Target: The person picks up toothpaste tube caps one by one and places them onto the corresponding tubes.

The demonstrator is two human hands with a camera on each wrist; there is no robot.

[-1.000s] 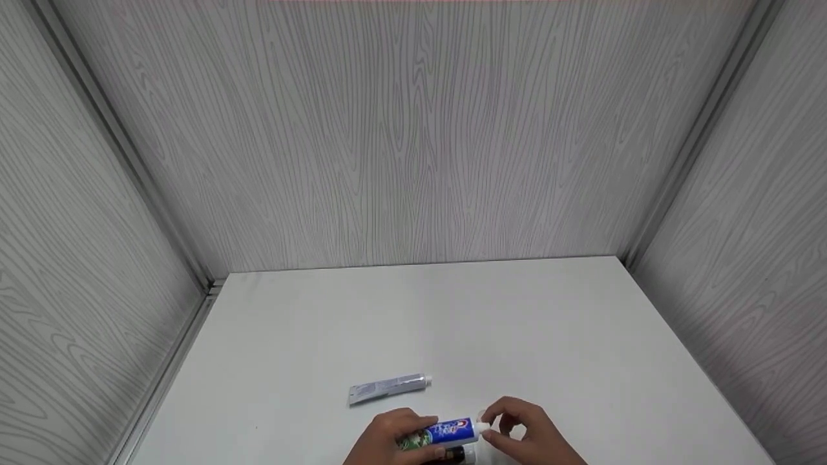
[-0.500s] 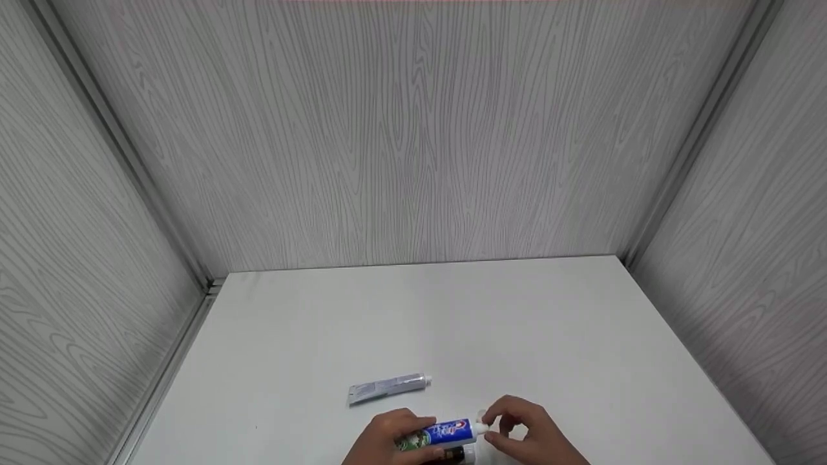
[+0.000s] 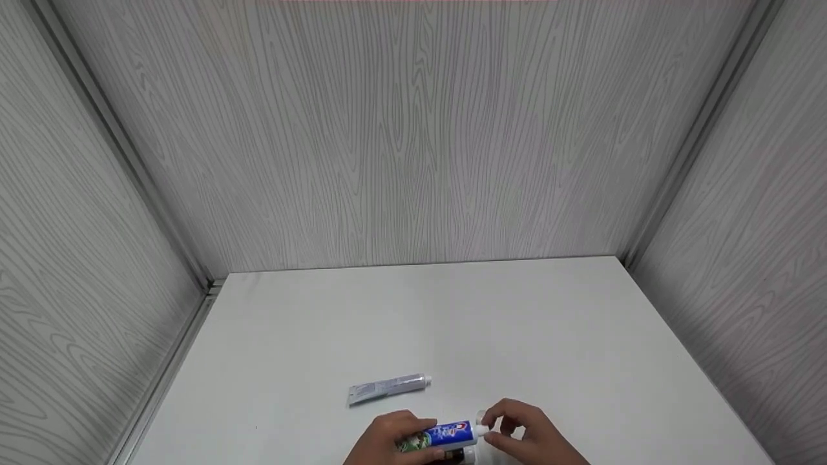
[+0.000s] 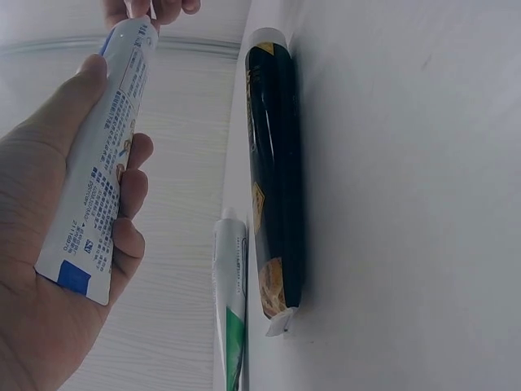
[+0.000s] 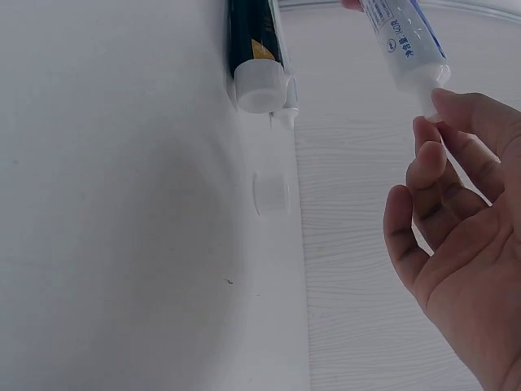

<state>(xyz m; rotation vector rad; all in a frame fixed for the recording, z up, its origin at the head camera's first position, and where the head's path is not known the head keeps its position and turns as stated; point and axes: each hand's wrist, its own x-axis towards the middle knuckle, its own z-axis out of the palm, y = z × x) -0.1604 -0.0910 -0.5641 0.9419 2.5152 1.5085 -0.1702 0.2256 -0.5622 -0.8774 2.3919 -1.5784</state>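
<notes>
The left hand is holding the blue tube above the tabletop, and the right hand is pinching its nozzle. Uncapping seems done, as a white cap is lying loose nearby; the work at the nozzle is probably remaining. The left wrist view is showing the whole black tube, which the head view is mostly hiding; a silvery tube is lying beyond.

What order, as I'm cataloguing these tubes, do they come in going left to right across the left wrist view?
White-and-blue tube held in the left hand → white-and-green tube → black tube.
</notes>
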